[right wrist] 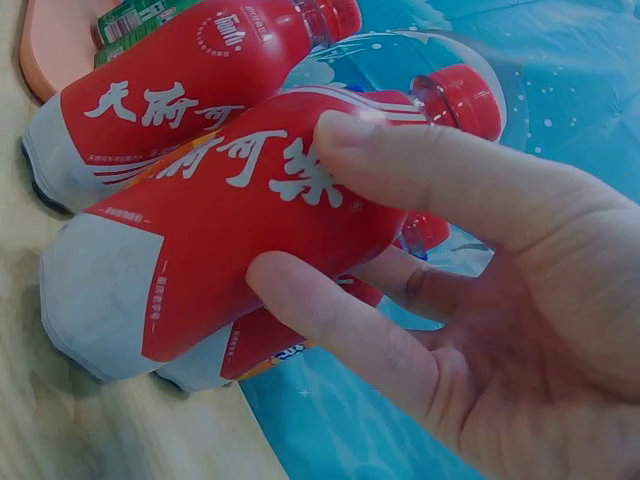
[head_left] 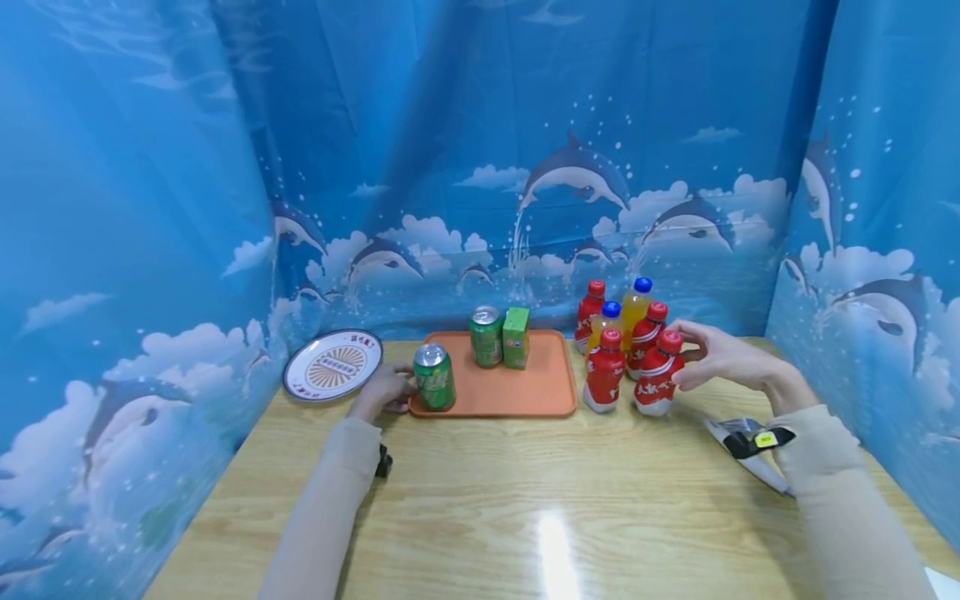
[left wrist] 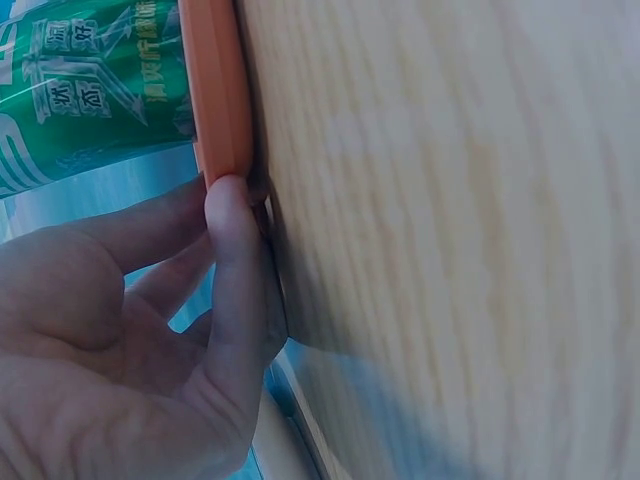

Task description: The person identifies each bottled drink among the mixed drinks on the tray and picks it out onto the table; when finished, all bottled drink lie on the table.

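Observation:
My left hand (head_left: pixel 388 388) is at the left end of an orange tray (head_left: pixel 517 398); its fingertips pinch the tray's rim in the left wrist view. A green soda can (head_left: pixel 435 379) stands on the tray close to that hand. Farther back on it are another green can (head_left: pixel 487 340) and a small green carton (head_left: pixel 516 340). My right hand (head_left: pixel 720 362) is beside the nearest right red-labelled cola bottle (head_left: pixel 657 379). In the right wrist view its fingers are spread and fairly straight, with tips over the bottle's label (right wrist: pixel 230 230); firm contact is unclear.
Left of the bottle by my right hand stands another red bottle (head_left: pixel 604 375). Further red bottles and orange-drink bottles with blue caps (head_left: pixel 636 304) are grouped behind. A patterned plate (head_left: pixel 333 365) lies at the left, and a grey-white object (head_left: pixel 750 458) lies under my right wrist.

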A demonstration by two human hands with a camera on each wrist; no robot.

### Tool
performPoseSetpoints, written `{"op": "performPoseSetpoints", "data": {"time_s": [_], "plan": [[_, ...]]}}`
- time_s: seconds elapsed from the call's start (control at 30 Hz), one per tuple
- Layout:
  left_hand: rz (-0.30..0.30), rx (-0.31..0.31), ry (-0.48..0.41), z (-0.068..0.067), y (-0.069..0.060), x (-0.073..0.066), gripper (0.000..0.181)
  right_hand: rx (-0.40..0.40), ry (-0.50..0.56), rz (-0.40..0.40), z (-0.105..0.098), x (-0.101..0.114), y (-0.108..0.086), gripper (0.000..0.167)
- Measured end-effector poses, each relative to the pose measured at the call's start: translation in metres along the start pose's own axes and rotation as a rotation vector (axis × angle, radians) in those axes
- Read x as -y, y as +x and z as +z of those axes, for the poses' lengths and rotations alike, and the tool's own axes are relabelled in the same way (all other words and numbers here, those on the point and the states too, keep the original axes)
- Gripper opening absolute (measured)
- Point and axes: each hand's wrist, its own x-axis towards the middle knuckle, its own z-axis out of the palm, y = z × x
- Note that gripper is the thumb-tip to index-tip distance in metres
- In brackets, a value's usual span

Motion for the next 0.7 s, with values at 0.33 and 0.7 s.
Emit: {"op": "performPoseSetpoints", "data": {"time_s": [0.33, 0.7], "plan": [[-0.003, 0.017, -0.010, 0.002, -0.002, -0.004, 0.060, -0.026, -0.043, 0.049, 0.002, 0.002, -0.003, 0.065], [0.000, 0.008, 0.001, 0.003, -0.001, -0.005, 0.059, -0.075, -0.307, 0.034, 0.010, 0.013, -0.010, 0.082]]}}
